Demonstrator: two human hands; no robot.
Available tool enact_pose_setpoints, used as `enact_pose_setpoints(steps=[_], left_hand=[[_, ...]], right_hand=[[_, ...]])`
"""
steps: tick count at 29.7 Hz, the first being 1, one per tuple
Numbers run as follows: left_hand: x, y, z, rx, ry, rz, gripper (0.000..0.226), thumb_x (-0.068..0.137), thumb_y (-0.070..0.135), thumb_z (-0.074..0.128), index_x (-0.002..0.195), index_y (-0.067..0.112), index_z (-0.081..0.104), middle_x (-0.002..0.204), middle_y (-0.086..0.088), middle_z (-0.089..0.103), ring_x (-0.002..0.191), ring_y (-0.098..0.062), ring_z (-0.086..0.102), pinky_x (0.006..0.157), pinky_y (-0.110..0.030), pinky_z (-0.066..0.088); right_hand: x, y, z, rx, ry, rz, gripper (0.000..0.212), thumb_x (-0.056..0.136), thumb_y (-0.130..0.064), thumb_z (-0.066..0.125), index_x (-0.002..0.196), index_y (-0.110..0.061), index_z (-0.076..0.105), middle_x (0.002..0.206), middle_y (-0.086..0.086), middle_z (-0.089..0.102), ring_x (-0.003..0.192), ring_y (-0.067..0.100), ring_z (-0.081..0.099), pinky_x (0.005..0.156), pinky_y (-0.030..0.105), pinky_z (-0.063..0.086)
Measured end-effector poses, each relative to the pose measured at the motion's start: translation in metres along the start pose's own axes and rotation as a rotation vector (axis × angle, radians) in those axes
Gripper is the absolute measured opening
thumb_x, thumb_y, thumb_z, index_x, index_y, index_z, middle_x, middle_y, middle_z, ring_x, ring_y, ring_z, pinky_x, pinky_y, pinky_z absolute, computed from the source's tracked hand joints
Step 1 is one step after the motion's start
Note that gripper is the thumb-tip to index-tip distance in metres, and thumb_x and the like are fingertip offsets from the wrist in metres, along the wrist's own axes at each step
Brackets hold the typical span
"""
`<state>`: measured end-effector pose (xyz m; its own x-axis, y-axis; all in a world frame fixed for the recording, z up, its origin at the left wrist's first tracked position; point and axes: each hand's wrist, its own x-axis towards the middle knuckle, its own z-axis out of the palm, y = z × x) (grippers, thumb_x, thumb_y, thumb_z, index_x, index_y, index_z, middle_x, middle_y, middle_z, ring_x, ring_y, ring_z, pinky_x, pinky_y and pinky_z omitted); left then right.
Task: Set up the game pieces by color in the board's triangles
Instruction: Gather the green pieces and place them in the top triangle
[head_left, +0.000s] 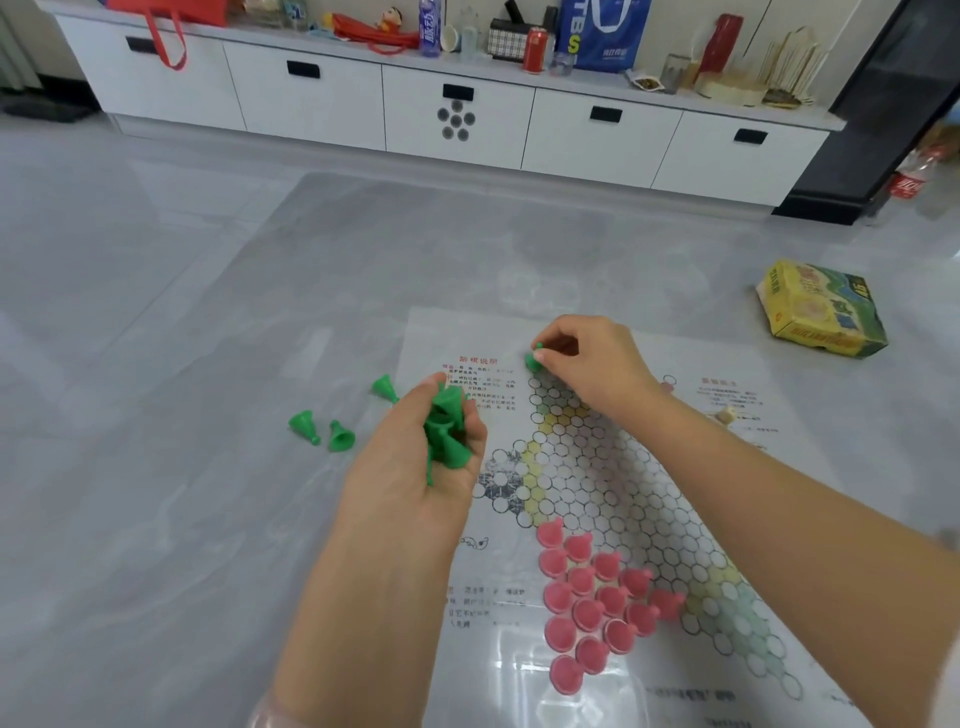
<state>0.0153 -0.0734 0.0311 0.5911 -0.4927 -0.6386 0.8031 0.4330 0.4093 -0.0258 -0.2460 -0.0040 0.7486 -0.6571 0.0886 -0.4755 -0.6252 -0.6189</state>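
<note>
One green piece (533, 359) is pinched between thumb and fingertips of the right hand (582, 358), just above the tip of the far triangle of the paper board (597, 467), which lies flat on the floor. A bunch of green pieces (447, 431) is cupped in the curled left hand (415, 467), held over the board's left edge. Three loose green pieces (332, 423) lie on the floor beyond that edge. The pink pieces (592, 597) are already packed into the near triangle.

The pinched piece is best set down base first, upright and centred on the tip circle, and released only once it stands. Filling row by row from the tip outward would probably keep the fingers from toppling placed pieces. The thin sheet may slide, so light, vertical placement is advised.
</note>
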Motion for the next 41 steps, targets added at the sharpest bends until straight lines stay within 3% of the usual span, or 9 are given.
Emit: enact_pose_setpoints(steps=[5, 13, 18, 21, 24, 28, 35, 37, 41], left_hand=[[0.007, -0.001, -0.003, 0.218, 0.017, 0.168, 0.011, 0.088, 0.019, 0.057, 0.082, 0.010, 0.060, 0.072, -0.003, 0.053, 0.038, -0.005, 0.045, 0.035, -0.012, 0.036], [0.003, 0.000, -0.001, 0.156, 0.019, 0.034, 0.021, 0.090, 0.027, 0.055, 0.078, 0.011, 0.059, 0.061, 0.000, 0.048, 0.030, -0.004, 0.036, 0.032, -0.009, 0.028], [0.003, 0.001, -0.001, 0.291, -0.006, 0.108, 0.011, 0.089, 0.021, 0.056, 0.086, 0.012, 0.062, 0.069, -0.001, 0.053, 0.043, -0.006, 0.040, 0.034, -0.010, 0.033], [0.001, -0.001, 0.001, 0.478, -0.068, 0.188, 0.012, 0.087, 0.023, 0.058, 0.089, 0.012, 0.062, 0.069, 0.000, 0.057, 0.045, -0.007, 0.040, 0.035, -0.013, 0.034], [-0.001, -0.006, 0.003, 0.583, -0.125, 0.229, 0.019, 0.085, 0.031, 0.059, 0.084, 0.012, 0.062, 0.065, 0.001, 0.059, 0.040, -0.006, 0.040, 0.037, -0.015, 0.034], [-0.002, -0.007, 0.004, 0.636, -0.152, 0.236, 0.024, 0.088, 0.035, 0.055, 0.079, 0.013, 0.061, 0.064, 0.001, 0.057, 0.039, -0.006, 0.041, 0.038, -0.017, 0.033], [-0.002, -0.007, 0.004, 0.529, -0.166, 0.164, 0.023, 0.090, 0.028, 0.055, 0.074, 0.013, 0.057, 0.057, 0.001, 0.051, 0.037, -0.007, 0.039, 0.033, -0.016, 0.032], [-0.002, -0.009, 0.005, 0.544, -0.184, 0.154, 0.021, 0.090, 0.025, 0.054, 0.075, 0.012, 0.058, 0.060, 0.000, 0.049, 0.038, -0.008, 0.039, 0.033, -0.016, 0.033], [0.000, -0.011, 0.003, 0.628, -0.213, 0.173, 0.020, 0.091, 0.025, 0.053, 0.083, 0.008, 0.060, 0.074, -0.008, 0.053, 0.040, -0.009, 0.041, 0.037, -0.018, 0.035]], right_hand=[[-0.001, 0.001, -0.001, -0.023, -0.023, -0.029, 0.009, 0.085, -0.016, 0.063, 0.092, -0.014, 0.068, 0.085, -0.007, 0.062, 0.082, 0.006, 0.056, 0.066, 0.004, 0.037], [-0.001, 0.003, 0.000, -0.043, -0.026, -0.042, 0.009, 0.085, -0.017, 0.063, 0.092, -0.015, 0.068, 0.085, -0.008, 0.062, 0.081, 0.005, 0.055, 0.065, 0.004, 0.037], [-0.003, 0.002, -0.001, -0.070, -0.051, -0.043, 0.013, 0.085, -0.017, 0.063, 0.098, -0.016, 0.066, 0.093, -0.004, 0.064, 0.085, 0.008, 0.056, 0.078, 0.018, 0.044], [-0.010, -0.008, -0.008, -0.059, 0.008, -0.072, 0.023, 0.086, -0.019, 0.062, 0.109, -0.017, 0.062, 0.099, -0.004, 0.060, 0.088, 0.008, 0.055, 0.079, 0.017, 0.043], [-0.026, -0.030, -0.023, 0.076, 0.041, -0.176, 0.017, 0.089, -0.021, 0.057, 0.104, -0.022, 0.065, 0.096, -0.011, 0.063, 0.086, 0.001, 0.058, 0.077, 0.012, 0.047], [-0.052, -0.052, -0.037, 0.267, -0.121, -0.333, 0.015, 0.090, -0.021, 0.056, 0.099, -0.027, 0.065, 0.092, -0.015, 0.063, 0.082, -0.005, 0.058, 0.075, 0.011, 0.048], [-0.069, -0.043, -0.033, -0.192, -0.017, -0.794, 0.021, 0.084, -0.020, 0.053, 0.099, -0.014, 0.067, 0.101, 0.000, 0.063, 0.091, 0.015, 0.059, 0.070, 0.032, 0.053], [-0.069, -0.039, -0.030, -0.301, 0.003, -0.856, 0.020, 0.084, -0.015, 0.051, 0.096, -0.011, 0.066, 0.102, 0.001, 0.066, 0.091, 0.021, 0.062, 0.061, 0.039, 0.055], [-0.067, -0.034, -0.026, -0.456, 0.026, -0.870, 0.022, 0.079, 0.001, 0.063, 0.099, -0.009, 0.063, 0.095, 0.003, 0.065, 0.081, 0.023, 0.060, 0.047, 0.038, 0.051]])
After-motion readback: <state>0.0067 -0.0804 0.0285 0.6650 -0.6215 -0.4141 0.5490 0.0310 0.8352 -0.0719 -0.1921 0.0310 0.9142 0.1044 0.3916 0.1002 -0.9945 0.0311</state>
